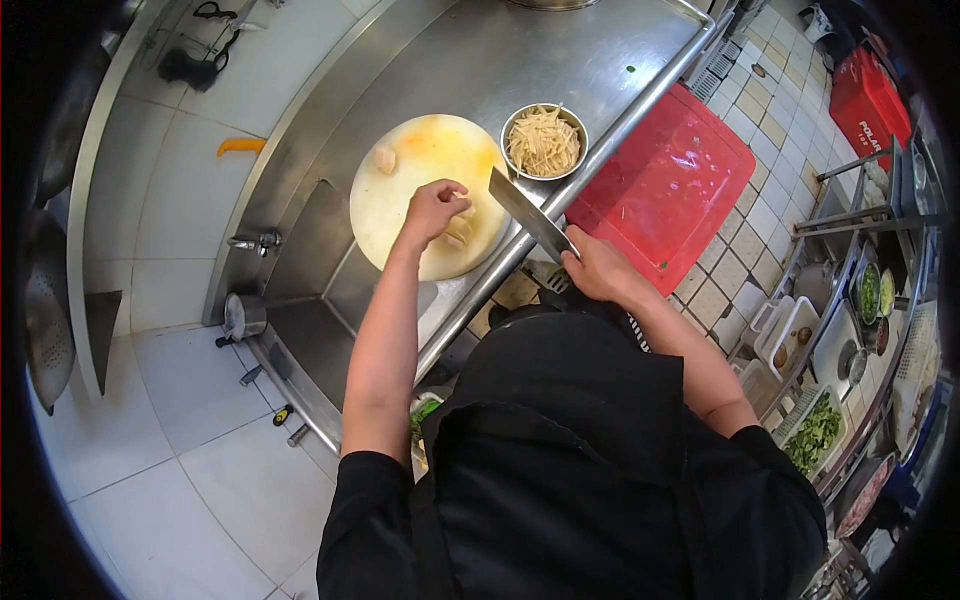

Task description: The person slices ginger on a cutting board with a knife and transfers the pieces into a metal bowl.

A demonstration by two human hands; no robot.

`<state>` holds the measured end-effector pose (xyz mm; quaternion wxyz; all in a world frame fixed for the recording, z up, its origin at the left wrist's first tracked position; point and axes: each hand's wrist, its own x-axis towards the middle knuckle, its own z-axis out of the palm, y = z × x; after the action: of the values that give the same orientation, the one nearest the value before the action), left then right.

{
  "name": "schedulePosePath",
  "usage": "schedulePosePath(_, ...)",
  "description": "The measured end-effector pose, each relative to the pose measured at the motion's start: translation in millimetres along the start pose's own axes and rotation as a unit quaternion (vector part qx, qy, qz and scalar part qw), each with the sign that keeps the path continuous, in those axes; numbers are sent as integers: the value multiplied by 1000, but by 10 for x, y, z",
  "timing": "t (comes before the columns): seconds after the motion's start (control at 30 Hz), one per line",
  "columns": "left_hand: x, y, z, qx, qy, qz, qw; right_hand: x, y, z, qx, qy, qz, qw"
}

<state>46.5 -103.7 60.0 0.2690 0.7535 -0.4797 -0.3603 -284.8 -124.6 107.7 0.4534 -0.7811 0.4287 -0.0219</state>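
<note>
A large kitchen knife with a broad blade is in my right hand, which grips it by the handle at the counter's front edge. Its blade points up and left, apart from the round cutting board. Over the middle of that board is my left hand, its fingers curled together; whatever they hold is too small to make out. Pale cut pieces lie just beneath those fingers. A pale lump of food rests near the board's upper left edge. Beside the board stands a metal bowl heaped with pale strips.
The steel counter has a raised front rail and a sink basin on the left, with a tap above it. A red lid or board lies right of the rail. Shelves with food containers stand at the right.
</note>
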Motion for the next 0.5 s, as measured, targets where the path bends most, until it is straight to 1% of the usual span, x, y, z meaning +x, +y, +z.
schedulePosePath(0.07, -110, -30, -92, -141, -11, -18, 990, -9, 19, 5, 2, -5, 0, 1000)
schedulePosePath(0.27, -376, -145, -299, -66, -63, -30, 995, -9, 55, 31, 2, -12, -5, 1000)
schedulePosePath(0.33, -416, -166, -308, 97, -24, 60, 993, -13, 28, 29, -1, -15, 1, 1000)
schedulePosePath(0.37, -417, -168, -321, 97, -23, 61, 993, -13, 16, 25, -3, -19, 7, 1000)
schedulePosePath(0.5, -406, 6, -343, 194, -59, 83, 976, -8, 21, 53, -8, -13, -1, 1000)
